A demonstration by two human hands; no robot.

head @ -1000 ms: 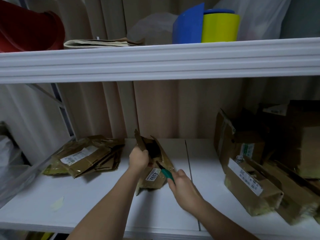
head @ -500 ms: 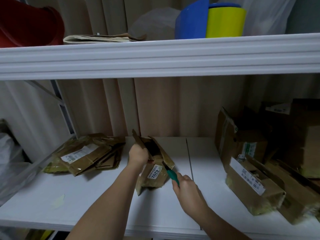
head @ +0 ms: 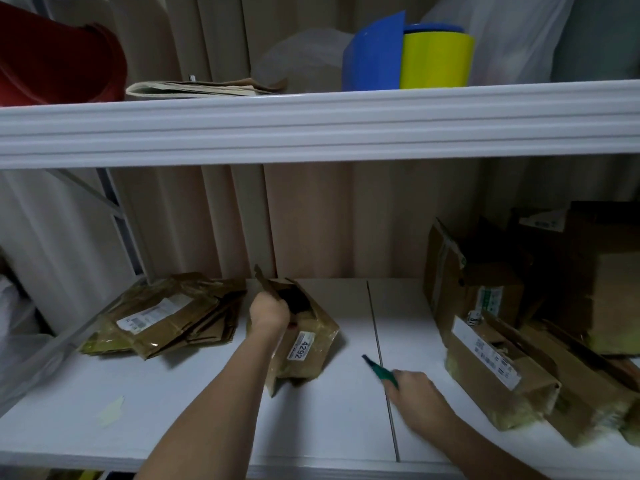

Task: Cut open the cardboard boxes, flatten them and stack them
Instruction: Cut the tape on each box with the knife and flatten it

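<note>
From the head camera, the left hand (head: 269, 311) grips the torn top flap of a small cardboard box (head: 304, 344) standing tilted on the white lower shelf (head: 194, 410), its label reading 4292 facing the viewer. The right hand (head: 417, 393) is curled around a green-handled cutter (head: 379, 368), whose dark tip points up and left, apart from the box and near the shelf's seam. A stack of flattened boxes (head: 166, 317) lies on the shelf to the left, just beside the held box. Several unopened boxes (head: 498, 368) crowd the right end. The upper shelf (head: 311, 126) carries a yellow roll (head: 436, 60) and folded papers (head: 197, 89).
</note>
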